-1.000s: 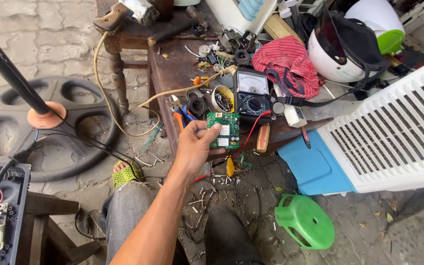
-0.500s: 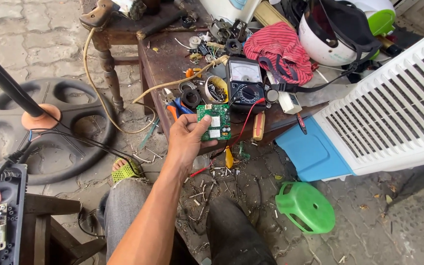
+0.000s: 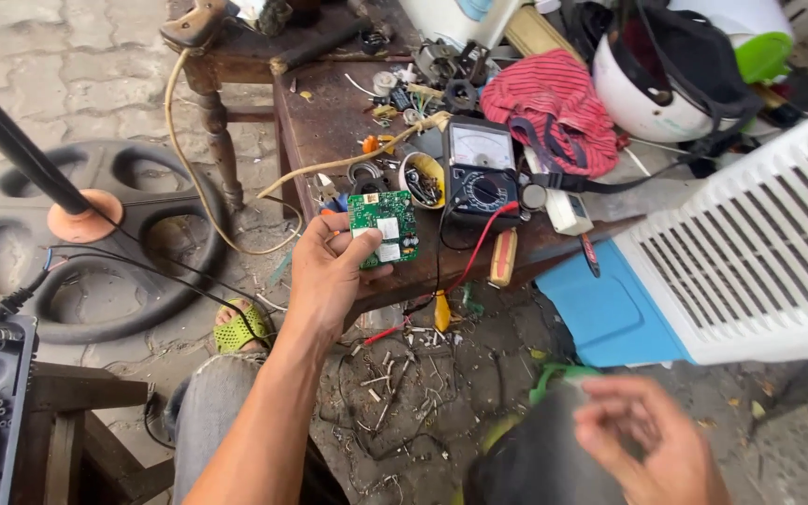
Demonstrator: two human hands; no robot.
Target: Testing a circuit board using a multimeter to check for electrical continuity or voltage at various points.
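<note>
My left hand (image 3: 329, 271) holds a small green circuit board (image 3: 382, 227) up by its lower left edge, over the front edge of a dark wooden table (image 3: 320, 131). My right hand (image 3: 647, 440) comes in blurred at the bottom right, fingers apart and empty, above a dark blurred shape near my knee. An analog multimeter (image 3: 479, 173) with a red lead lies on the table just right of the board. A small round tin with parts (image 3: 423, 180) sits between them.
A red striped cloth (image 3: 554, 103) and a white helmet (image 3: 656, 84) lie at the back of the table. A white grille panel (image 3: 750, 243) leans at right over a blue sheet (image 3: 610, 313). A black fan base (image 3: 95, 234) stands left; screws and wire litter the floor.
My right hand has come into view at the bottom right. The left hand still holds the board, and the view has shifted slightly downward and closer.
</note>
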